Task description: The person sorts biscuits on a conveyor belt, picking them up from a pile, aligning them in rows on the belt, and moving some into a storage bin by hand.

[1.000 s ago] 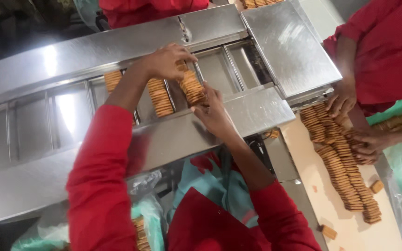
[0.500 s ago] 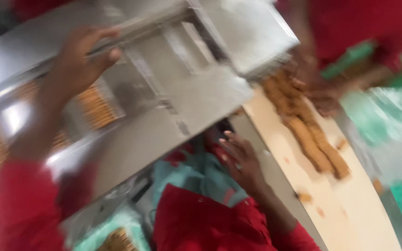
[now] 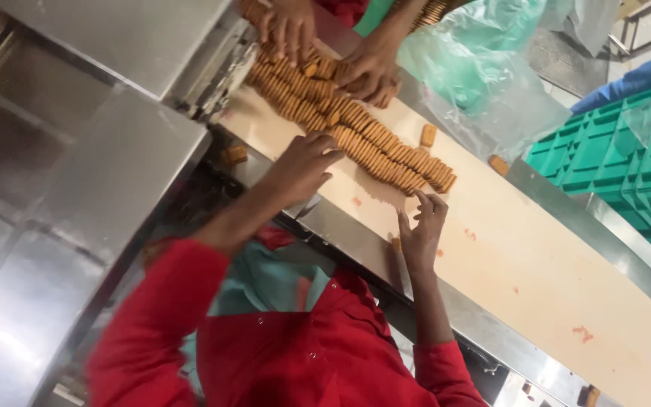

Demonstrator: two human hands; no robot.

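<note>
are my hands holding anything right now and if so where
Nothing is held. The left hand and right hand are open, fingers spread, at the near edge of the biscuit rows on the belt.

The biscuits (image 3: 386,151) are golden brown, standing in ridged rows on a pale cream belt (image 3: 536,264) flecked with small orange crumbs. The person's sleeves (image 3: 160,324) and shirt (image 3: 303,354) are bright red, with a teal cloth (image 3: 265,279) beneath. The machine housing (image 3: 77,188) is grey brushed steel with dull reflections. The crates (image 3: 627,158) beside the belt are green with a gridded pattern. The plastic sheet (image 3: 484,68) is translucent pale green. A blue cover (image 3: 642,75) lies above the crates.
</note>
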